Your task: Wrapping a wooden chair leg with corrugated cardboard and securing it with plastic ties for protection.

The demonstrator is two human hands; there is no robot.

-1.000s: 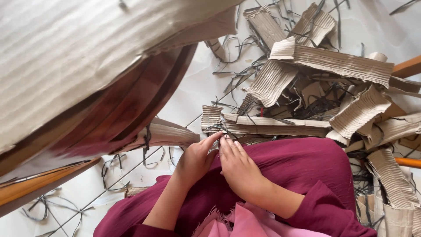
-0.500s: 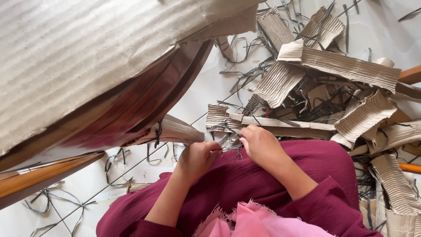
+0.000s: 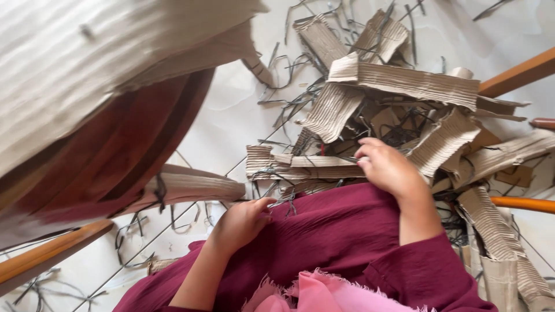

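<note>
1. Head view looks down your front: your lap is draped in maroon cloth (image 3: 341,231), with a frayed pink cloth (image 3: 312,294) at the bottom edge.
2. Your left hand (image 3: 243,222) rests on the maroon cloth at your knee. Its fingers are curled inward and the thumb points toward a tangle of thin dark strips (image 3: 277,199) just at the cloth's edge — whether it actually pinches a strip, you cannot tell from this angle.
3. Your right hand (image 3: 387,167) is stretched forward over the heap of cardboard scraps (image 3: 404,81). The fingers are bent, and their tips touch the end of a flat corrugated strip (image 3: 300,167) that lies crosswise just beyond your knees. A firm grasp is not visible; the hand looks loosely laid on it.
4. The heap spreads across the pale floor (image 3: 231,115) ahead and to your right — ribbed torn pieces, some folded, mixed with more dark strips.
5. A large sheet of cardboard (image 3: 104,63) fills the upper left, close to the camera and blurred, with a dark red curved surface (image 3: 127,162) beneath it.
6. Wooden rails (image 3: 52,254) cross at lower left and at the right edge.
</note>
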